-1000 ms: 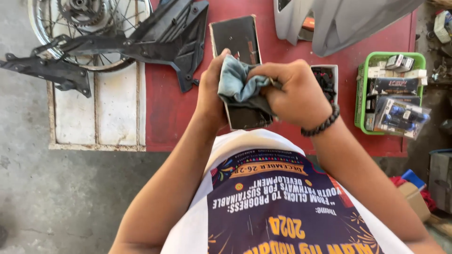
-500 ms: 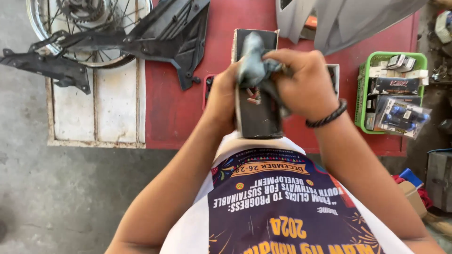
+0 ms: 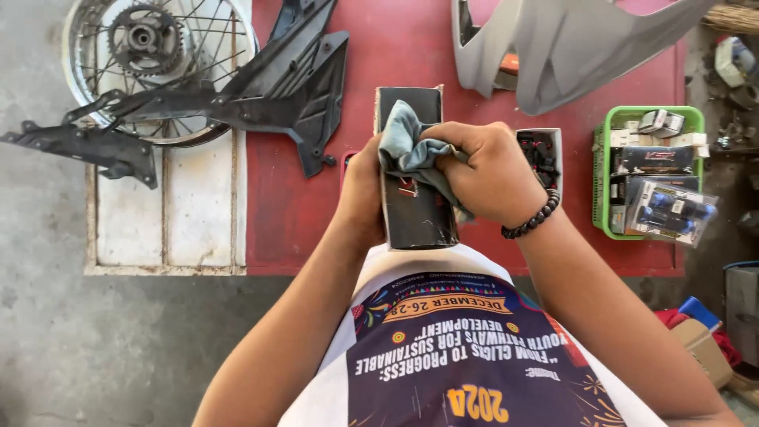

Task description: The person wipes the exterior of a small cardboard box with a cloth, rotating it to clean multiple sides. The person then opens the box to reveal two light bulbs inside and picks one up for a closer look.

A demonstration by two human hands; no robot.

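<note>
The black box [image 3: 417, 213] is standing lengthwise away from the person, above the red table's [image 3: 316, 213] near edge. The left hand [image 3: 362, 198] is gripping its left side; the right hand [image 3: 492, 170] is pressing a grey cloth [image 3: 407, 146] on top.

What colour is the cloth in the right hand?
Grey-blue cloth, clearest in the head view.

One head camera looks steeply, perhaps straight, down, close over the red table [image 3: 316, 213].
</note>
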